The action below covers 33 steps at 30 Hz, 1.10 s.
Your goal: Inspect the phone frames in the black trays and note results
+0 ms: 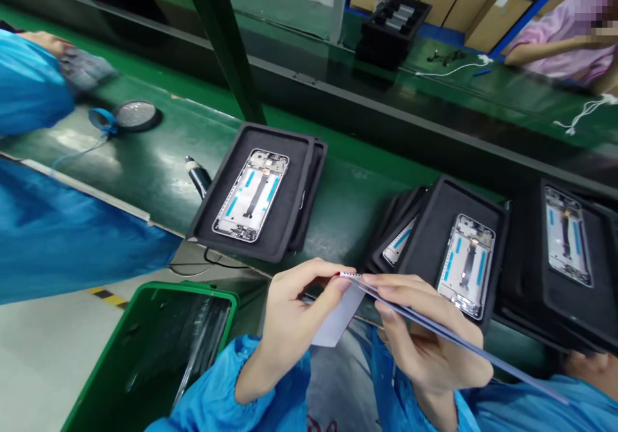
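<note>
Both hands meet above the near table edge. My left hand point(290, 319) is closed, pinching a white sheet point(335, 322) whose lower part hangs below the fingers. A small white strip with dark dots point(351, 275) shows at the fingertips. My right hand point(429, 335) is closed around thin bluish sheets point(512, 371), seen nearly edge-on and running off to the lower right. Whether the white sheet and the bluish ones are joined, I cannot tell. Nearest on the table is a black tray point(302, 210) holding an opened phone frame point(253, 194) with blue strips.
More black trays point(420, 252) with phone frames point(468, 264) are stacked at the right. A green bin point(140, 290) stands below at left. A round dish point(138, 115) and a dark pen-like tool point(197, 174) lie on the green table point(168, 142). Co-workers' blue sleeves point(29, 84) are at left.
</note>
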Each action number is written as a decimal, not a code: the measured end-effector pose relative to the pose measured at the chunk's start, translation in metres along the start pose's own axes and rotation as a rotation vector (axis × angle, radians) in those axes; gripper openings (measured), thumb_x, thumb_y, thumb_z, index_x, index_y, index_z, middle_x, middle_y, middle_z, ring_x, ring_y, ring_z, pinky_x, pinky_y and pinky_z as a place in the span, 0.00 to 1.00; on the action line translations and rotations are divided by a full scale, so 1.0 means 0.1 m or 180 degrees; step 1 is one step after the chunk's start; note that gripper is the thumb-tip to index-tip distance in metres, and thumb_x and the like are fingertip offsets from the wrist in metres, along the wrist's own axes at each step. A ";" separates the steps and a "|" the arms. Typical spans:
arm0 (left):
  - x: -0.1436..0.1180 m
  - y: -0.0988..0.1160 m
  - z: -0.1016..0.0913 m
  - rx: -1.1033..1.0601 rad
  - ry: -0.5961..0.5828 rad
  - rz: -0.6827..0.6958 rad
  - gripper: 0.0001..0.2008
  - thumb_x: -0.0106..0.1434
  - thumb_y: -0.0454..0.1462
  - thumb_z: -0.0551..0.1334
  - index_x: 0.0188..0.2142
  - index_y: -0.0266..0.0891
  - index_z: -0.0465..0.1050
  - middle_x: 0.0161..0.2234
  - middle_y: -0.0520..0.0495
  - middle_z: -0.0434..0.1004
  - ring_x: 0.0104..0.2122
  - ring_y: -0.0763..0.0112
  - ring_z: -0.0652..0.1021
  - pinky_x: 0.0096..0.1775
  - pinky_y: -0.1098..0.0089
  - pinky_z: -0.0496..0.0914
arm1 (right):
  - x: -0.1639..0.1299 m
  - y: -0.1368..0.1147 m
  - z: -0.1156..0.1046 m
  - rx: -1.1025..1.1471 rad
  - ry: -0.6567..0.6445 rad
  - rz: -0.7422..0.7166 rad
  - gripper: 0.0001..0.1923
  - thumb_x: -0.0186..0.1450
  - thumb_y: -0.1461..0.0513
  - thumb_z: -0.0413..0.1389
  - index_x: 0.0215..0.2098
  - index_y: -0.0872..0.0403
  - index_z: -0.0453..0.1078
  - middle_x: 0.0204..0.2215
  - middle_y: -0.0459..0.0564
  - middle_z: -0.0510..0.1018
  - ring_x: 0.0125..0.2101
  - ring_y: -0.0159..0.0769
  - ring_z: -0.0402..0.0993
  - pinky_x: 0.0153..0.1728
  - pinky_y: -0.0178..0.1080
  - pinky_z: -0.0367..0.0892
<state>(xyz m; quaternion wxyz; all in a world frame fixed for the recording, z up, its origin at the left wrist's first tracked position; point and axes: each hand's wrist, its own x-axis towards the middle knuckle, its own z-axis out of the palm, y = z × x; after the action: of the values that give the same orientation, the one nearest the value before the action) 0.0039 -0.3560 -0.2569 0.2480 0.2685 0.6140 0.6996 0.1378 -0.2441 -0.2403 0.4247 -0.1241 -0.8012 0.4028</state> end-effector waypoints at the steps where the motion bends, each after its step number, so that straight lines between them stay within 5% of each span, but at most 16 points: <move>1: 0.00 0.00 -0.01 0.0004 -0.0005 0.0009 0.07 0.68 0.31 0.74 0.38 0.45 0.92 0.32 0.53 0.91 0.29 0.73 0.88 0.34 0.81 0.80 | 0.01 -0.01 0.01 -0.0018 -0.0021 -0.0013 0.21 0.68 0.76 0.66 0.53 0.49 0.82 0.41 0.51 0.93 0.41 0.46 0.94 0.42 0.43 0.90; 14: 0.02 0.00 -0.06 -0.0153 0.0002 0.0089 0.10 0.68 0.29 0.73 0.38 0.47 0.92 0.32 0.56 0.92 0.30 0.77 0.88 0.35 0.85 0.78 | 0.06 -0.09 0.09 -0.0029 0.0004 0.0154 0.21 0.68 0.76 0.66 0.51 0.48 0.84 0.40 0.51 0.93 0.39 0.48 0.94 0.39 0.45 0.90; 20: -0.06 0.05 -0.44 0.0287 0.0107 0.0403 0.11 0.71 0.28 0.71 0.40 0.46 0.91 0.34 0.55 0.92 0.32 0.76 0.88 0.37 0.83 0.79 | 0.25 -0.25 0.38 0.0121 0.0347 0.0715 0.13 0.70 0.73 0.68 0.45 0.48 0.86 0.37 0.48 0.92 0.35 0.44 0.93 0.38 0.41 0.89; 23: -0.13 0.06 -0.79 0.0812 0.0303 0.0603 0.11 0.73 0.29 0.69 0.42 0.47 0.90 0.41 0.53 0.94 0.39 0.70 0.91 0.42 0.78 0.82 | 0.52 -0.16 0.66 0.0422 -0.0027 0.1151 0.07 0.72 0.68 0.69 0.42 0.49 0.85 0.36 0.47 0.91 0.33 0.39 0.92 0.37 0.35 0.88; 26: -0.15 -0.01 -1.06 0.1413 0.0790 0.0562 0.10 0.73 0.31 0.69 0.42 0.47 0.90 0.50 0.49 0.93 0.44 0.66 0.91 0.36 0.77 0.81 | 0.78 0.06 1.02 0.0806 -0.0704 0.1332 0.01 0.72 0.63 0.69 0.41 0.52 0.84 0.35 0.48 0.91 0.31 0.37 0.91 0.34 0.32 0.87; 29: -0.13 -0.11 -1.19 0.1682 0.1092 0.0500 0.10 0.74 0.33 0.68 0.41 0.47 0.90 0.55 0.46 0.92 0.46 0.63 0.90 0.31 0.76 0.78 | 0.92 0.25 1.30 0.0888 -0.1222 0.1418 0.05 0.70 0.60 0.68 0.38 0.53 0.82 0.33 0.50 0.90 0.29 0.39 0.91 0.31 0.32 0.85; 33: -0.09 -0.20 -1.21 0.1625 0.1112 0.0508 0.09 0.75 0.33 0.68 0.41 0.46 0.89 0.57 0.45 0.91 0.47 0.63 0.89 0.32 0.75 0.77 | 0.98 0.32 1.41 0.0718 -0.1420 0.1507 0.08 0.69 0.57 0.66 0.38 0.54 0.81 0.32 0.51 0.90 0.28 0.40 0.91 0.28 0.32 0.83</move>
<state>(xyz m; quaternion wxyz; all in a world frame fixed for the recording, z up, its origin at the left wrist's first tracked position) -0.0713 -0.4479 -0.2894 0.0077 0.2452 0.7800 0.5757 -0.0359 -0.2469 -0.2517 0.1448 -0.1677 -0.7737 0.5935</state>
